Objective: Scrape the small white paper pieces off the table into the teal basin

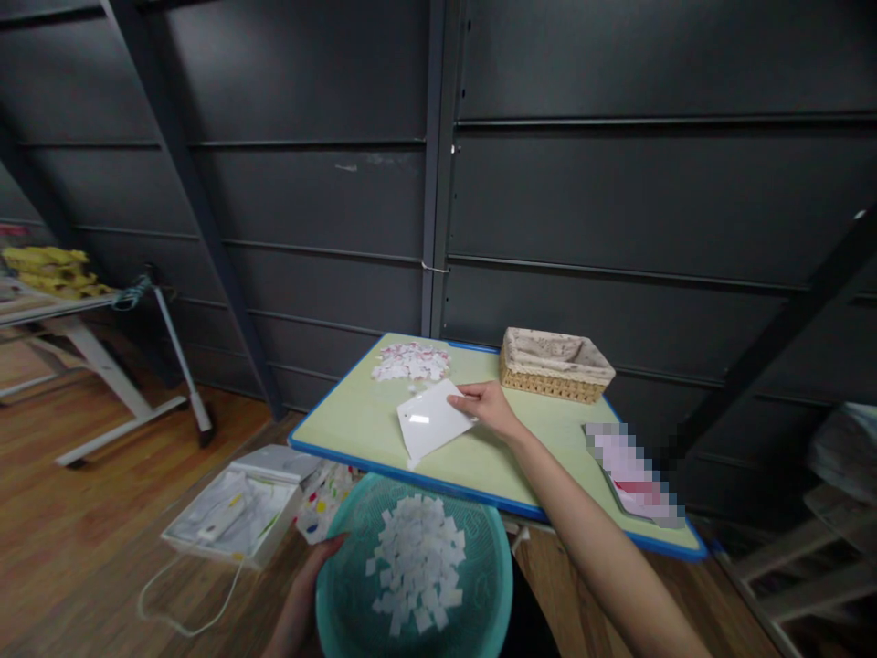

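My right hand (488, 408) pinches the edge of a flat white plastic card (431, 422), tilted just over the table's front half. Below the table's front edge, my left hand (321, 559) grips the left rim of a teal plastic basket (501, 548). Many small white paper pieces (417, 562) lie heaped inside that basket. On the table's far left sits a pile of white and pinkish paper pieces (412, 360), beyond the card. A few white bits lie near the card's far edge.
A wicker basket (554, 388) with a cloth lining stands at the back right of the pale yellow-green table (356, 416), which has a blue edge. A blurred-out flat item (634, 480) lies on its right. On the floor at left is an open white box (233, 516) with a cord.
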The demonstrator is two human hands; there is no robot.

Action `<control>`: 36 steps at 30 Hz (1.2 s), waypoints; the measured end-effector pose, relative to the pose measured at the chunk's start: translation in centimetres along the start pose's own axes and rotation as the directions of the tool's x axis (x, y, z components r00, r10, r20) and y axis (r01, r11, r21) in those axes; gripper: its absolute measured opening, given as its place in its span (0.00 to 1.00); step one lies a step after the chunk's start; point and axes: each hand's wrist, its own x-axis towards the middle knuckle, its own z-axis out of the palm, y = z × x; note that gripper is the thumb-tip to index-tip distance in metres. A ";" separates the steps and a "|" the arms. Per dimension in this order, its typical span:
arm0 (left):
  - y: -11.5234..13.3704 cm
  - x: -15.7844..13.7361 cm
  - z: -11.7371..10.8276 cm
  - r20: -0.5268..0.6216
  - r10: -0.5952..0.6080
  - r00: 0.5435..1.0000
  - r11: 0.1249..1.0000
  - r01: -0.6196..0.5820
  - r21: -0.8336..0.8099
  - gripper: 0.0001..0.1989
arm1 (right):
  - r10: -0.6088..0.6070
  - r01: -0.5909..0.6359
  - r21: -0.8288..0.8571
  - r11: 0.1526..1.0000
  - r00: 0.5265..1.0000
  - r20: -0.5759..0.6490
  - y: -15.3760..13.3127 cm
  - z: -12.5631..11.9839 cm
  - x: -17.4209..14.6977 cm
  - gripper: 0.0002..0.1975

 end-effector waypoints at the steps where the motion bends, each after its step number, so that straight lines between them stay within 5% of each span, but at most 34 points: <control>1: 0.0 -0.1 0.1 0.001 -0.001 1.000 1.000 0.001 -0.001 0.35 | 0.006 -0.006 0.013 1.000 0.999 0.035 -0.1 0.1 -0.1 0.23; 6: -0.1 0.2 -0.1 0.043 0.009 0.999 1.000 -0.008 -0.007 0.33 | 0.029 -0.035 0.123 0.992 0.998 0.052 -0.1 0.5 -0.1 0.24; 10: -0.3 0.5 -0.4 0.052 0.007 0.999 1.000 -0.006 -0.014 0.33 | 0.019 0.024 0.144 0.989 0.958 -0.286 0.4 -0.6 0.8 0.27; 14: -0.2 0.3 -0.3 0.028 -0.020 0.999 1.000 0.021 -0.018 0.31 | -0.109 0.032 -0.152 0.988 0.839 -0.533 1.0 -2.3 1.5 0.25; 20: -0.2 -0.1 0.0 -0.004 0.046 0.999 0.998 -0.046 0.049 0.28 | -0.216 0.007 -0.377 0.926 0.830 -0.514 1.0 -2.7 1.4 0.20; 36: -0.4 0.4 -0.1 0.020 0.006 1.000 1.000 -0.006 0.011 0.30 | -0.247 -0.006 -0.478 0.878 0.850 -0.465 1.2 -2.2 1.2 0.21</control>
